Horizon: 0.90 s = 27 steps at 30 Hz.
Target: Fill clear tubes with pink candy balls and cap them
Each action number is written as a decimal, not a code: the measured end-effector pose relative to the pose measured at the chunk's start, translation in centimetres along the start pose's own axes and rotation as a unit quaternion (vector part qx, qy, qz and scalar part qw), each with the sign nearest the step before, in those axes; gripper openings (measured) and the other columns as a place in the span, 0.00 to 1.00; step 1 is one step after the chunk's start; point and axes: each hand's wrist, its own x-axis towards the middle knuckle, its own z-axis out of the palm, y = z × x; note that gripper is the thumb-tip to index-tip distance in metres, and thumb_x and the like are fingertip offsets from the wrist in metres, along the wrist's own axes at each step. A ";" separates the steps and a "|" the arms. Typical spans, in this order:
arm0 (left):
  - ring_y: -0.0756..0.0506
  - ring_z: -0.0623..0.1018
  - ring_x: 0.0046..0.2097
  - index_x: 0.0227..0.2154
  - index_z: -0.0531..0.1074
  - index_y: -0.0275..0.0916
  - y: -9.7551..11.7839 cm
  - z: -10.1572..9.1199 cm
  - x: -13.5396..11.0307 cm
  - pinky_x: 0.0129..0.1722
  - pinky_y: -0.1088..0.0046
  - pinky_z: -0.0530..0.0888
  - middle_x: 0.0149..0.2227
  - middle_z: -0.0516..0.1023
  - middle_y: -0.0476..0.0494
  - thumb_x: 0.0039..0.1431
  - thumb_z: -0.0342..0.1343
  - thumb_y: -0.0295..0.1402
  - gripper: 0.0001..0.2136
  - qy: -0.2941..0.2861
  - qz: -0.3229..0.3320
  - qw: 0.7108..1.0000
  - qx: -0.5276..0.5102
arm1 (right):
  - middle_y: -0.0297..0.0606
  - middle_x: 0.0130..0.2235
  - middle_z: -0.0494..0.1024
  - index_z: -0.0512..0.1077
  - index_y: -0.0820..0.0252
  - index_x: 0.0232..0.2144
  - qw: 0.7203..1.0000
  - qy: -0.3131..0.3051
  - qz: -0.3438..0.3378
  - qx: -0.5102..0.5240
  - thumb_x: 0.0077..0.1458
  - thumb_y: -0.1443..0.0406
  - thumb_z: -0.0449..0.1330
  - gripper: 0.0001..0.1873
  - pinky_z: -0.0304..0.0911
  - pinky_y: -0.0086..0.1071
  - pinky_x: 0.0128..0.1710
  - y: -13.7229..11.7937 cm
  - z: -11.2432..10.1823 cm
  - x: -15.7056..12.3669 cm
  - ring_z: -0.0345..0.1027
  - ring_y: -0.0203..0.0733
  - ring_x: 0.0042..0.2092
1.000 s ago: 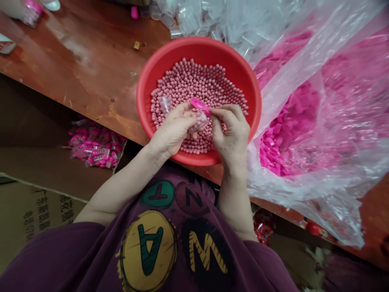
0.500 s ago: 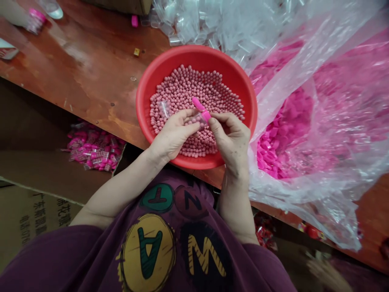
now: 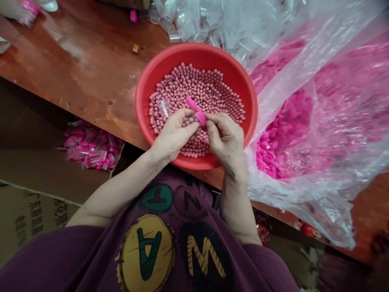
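Over the red basin (image 3: 140, 113) full of small pink balls (image 3: 197, 87), my left hand (image 3: 170, 136) is closed around a small clear plastic tube (image 3: 189, 120) with pink balls inside. A bright pink cap (image 3: 200, 117) sits at the tube's right end, its flap standing up and pointing away to the left. My right hand (image 3: 226, 140) pinches the cap's edge between thumb and fingers. Another clear tube (image 3: 163, 108) lies on the balls at the basin's left. The fingers partly cover the held tube.
Clear tubes (image 3: 194, 20) are heaped behind the basin. To the right spreads a plastic bag (image 3: 304, 186) of pink caps (image 3: 269, 158). Lower left, a cardboard box (image 3: 36, 162) holds filled tubes (image 3: 94, 146). Another person's hand (image 3: 12, 9) shows at the upper left.
My right hand has shifted slightly left along with the pink cap, whose flap now points further left. My left hand stays on the tube. The whole view has shifted slightly.
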 end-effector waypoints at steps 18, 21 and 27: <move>0.51 0.78 0.32 0.41 0.81 0.34 0.3 -0.7 -0.6 0.34 0.75 0.77 0.34 0.83 0.47 0.56 0.76 0.27 0.12 -0.138 -0.075 0.987 0.028 | 0.38 0.50 0.86 0.78 0.45 0.56 0.944 0.075 0.204 0.250 0.65 0.41 0.69 0.26 0.80 0.54 0.63 0.5 -0.6 -0.8 0.83 0.51 0.54; 0.52 0.79 0.32 0.39 0.81 0.32 0.6 -0.5 -0.4 0.33 0.77 0.77 0.36 0.83 0.46 0.59 0.73 0.25 0.08 -0.091 -0.068 0.993 -0.038 | 0.38 0.53 0.85 0.78 0.44 0.57 0.968 0.070 0.153 0.186 0.68 0.44 0.69 0.23 0.80 0.51 0.63 0.1 -0.7 -0.8 0.81 0.50 0.56; 0.52 0.78 0.30 0.40 0.80 0.35 0.9 -0.8 0.1 0.27 0.79 0.72 0.33 0.81 0.48 0.63 0.72 0.30 0.07 -0.075 -0.083 0.989 -0.092 | 0.48 0.70 0.74 0.67 0.50 0.73 0.997 -0.049 -0.030 -0.051 0.62 0.44 0.75 0.46 0.66 0.66 0.76 0.7 0.5 -0.6 0.68 0.63 0.72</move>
